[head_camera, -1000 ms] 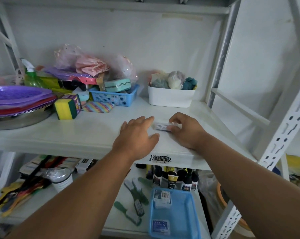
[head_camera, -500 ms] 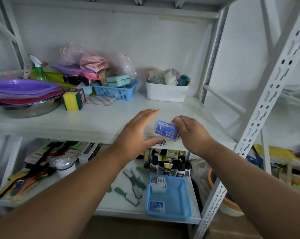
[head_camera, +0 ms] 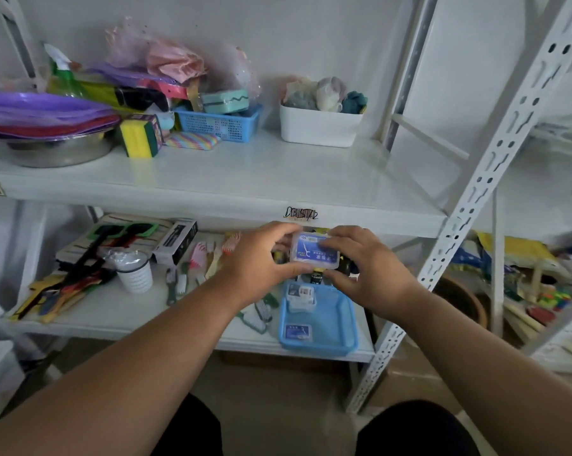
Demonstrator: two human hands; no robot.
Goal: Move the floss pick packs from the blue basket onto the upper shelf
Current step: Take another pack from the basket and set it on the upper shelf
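A clear floss pick pack with a blue label (head_camera: pixel 314 253) is held in the air below the front edge of the upper shelf (head_camera: pixel 232 185), above the blue basket (head_camera: pixel 335 324). My left hand (head_camera: pixel 261 261) grips its left side and my right hand (head_camera: pixel 367 274) its right side. The basket stands on the lower shelf and holds two more packs: one (head_camera: pixel 301 296) at its far end, one (head_camera: pixel 298 331) near its front left corner.
On the upper shelf stand a white bin (head_camera: pixel 319 128), a small blue mesh basket (head_camera: pixel 218 123), sponges (head_camera: pixel 139 136) and a metal bowl with purple plates (head_camera: pixel 44 126). Brushes, a cup (head_camera: pixel 134 274) and bottles crowd the lower shelf. A perforated white upright (head_camera: pixel 469 205) rises at right.
The pack went from lying on the upper shelf under my right hand to being lifted off and brought down in front of the shelf edge. Both hands now hold it.
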